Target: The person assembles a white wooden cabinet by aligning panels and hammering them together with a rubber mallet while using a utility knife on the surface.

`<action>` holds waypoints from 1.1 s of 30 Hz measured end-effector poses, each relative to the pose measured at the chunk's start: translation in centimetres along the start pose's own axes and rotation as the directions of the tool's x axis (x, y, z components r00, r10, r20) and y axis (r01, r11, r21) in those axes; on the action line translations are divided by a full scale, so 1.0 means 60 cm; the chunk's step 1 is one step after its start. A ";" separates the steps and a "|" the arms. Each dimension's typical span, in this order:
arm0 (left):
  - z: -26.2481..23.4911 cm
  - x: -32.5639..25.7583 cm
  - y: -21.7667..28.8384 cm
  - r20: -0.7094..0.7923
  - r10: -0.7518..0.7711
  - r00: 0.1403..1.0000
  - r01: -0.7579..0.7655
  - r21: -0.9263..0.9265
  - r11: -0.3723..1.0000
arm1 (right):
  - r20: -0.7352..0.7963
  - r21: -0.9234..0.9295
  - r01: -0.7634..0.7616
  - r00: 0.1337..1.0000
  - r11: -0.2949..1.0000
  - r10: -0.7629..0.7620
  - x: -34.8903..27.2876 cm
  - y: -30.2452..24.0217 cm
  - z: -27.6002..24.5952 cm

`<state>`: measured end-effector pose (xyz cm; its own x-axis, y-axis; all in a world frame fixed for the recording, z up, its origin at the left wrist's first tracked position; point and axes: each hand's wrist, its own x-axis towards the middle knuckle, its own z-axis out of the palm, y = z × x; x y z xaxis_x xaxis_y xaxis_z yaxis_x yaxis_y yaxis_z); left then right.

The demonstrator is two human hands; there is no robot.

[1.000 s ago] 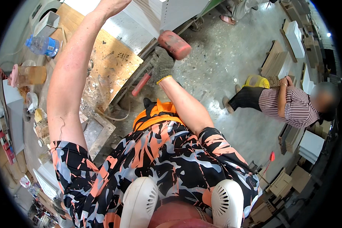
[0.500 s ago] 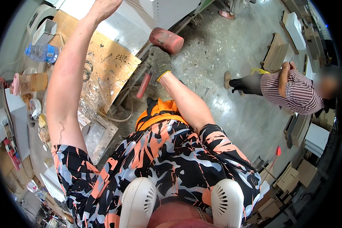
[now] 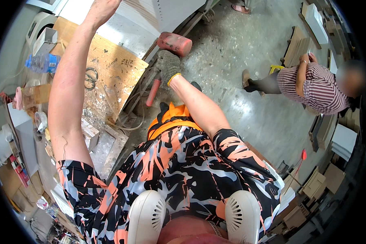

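Fingers of my gloved right hand [image 3: 168, 65] clenched round red mallet [image 3: 174, 43] handle, head just beyond knuckles. My bare left hand [image 3: 103, 9] flat on white panel [image 3: 126, 24], fingers cut off, cannot tell grip. Plywood board [image 3: 110, 67] between arms.

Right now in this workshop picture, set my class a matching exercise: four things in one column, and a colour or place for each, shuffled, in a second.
Things:
1. mallet head
2. right hand
3. plastic bottle
4. left hand

Descriptions:
A. lying on the cluttered bench at the left
B. red, above the gloved fist
C. bare, stretched up onto the pale panel
D. in a grey knit glove

Pairs: 1-B, 2-D, 3-A, 4-C
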<state>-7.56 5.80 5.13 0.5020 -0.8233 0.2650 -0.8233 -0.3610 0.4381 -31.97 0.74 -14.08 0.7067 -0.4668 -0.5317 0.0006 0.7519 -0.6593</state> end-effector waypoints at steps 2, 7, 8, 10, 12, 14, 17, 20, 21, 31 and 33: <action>-0.001 -0.002 -0.002 -0.004 0.000 1.000 0.000 0.006 1.000 | 0.042 -0.194 0.153 0.988 0.969 -0.148 0.008 0.015 -0.011; -0.003 -0.002 0.000 -0.002 -0.010 1.000 0.010 0.021 1.000 | 0.167 -0.572 0.342 0.938 0.746 -0.303 0.007 0.013 -0.020; -0.004 -0.002 0.002 -0.003 -0.015 1.000 0.015 0.014 1.000 | 0.165 -0.563 0.319 0.947 0.762 -0.274 -0.007 -0.003 -0.016; -0.003 0.001 0.008 -0.004 -0.008 1.000 0.008 0.007 1.000 | -0.069 0.005 0.086 0.994 0.996 -0.085 0.011 0.014 -0.011; -0.004 0.001 0.007 -0.003 -0.012 1.000 0.012 0.014 1.000 | -0.107 0.252 -0.054 0.991 0.966 0.083 0.011 0.014 -0.004; -0.005 0.002 0.003 0.003 -0.015 1.000 0.015 0.027 1.000 | -0.077 0.109 -0.124 0.988 0.986 0.133 0.006 0.010 -0.009; -0.004 0.001 0.003 -0.006 -0.019 1.000 0.019 -0.019 1.000 | -0.077 0.104 -0.011 0.997 0.994 0.019 0.015 0.031 -0.016; -0.006 0.001 0.011 -0.001 -0.032 0.999 0.032 -0.014 0.999 | -0.064 0.330 -0.052 0.995 0.943 0.077 0.016 0.033 -0.014; -0.006 0.000 0.013 -0.003 -0.039 0.999 0.039 -0.021 0.999 | -0.064 0.265 -0.054 0.995 0.963 0.073 0.020 0.037 -0.016; -0.008 -0.006 0.021 -0.009 -0.078 0.997 0.078 -0.041 0.996 | -0.114 0.119 -0.069 0.990 0.990 0.083 0.001 0.020 0.001; -0.010 -0.003 0.022 -0.012 -0.058 0.998 0.058 -0.028 0.998 | -0.082 -0.006 0.020 0.996 1.000 -0.020 0.011 0.032 -0.009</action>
<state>-8.56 5.73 6.16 0.5519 -0.7958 0.2491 -0.7851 -0.3952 0.4769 -31.87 1.61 -16.00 0.6462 -0.5183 -0.5602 0.0102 0.7398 -0.6727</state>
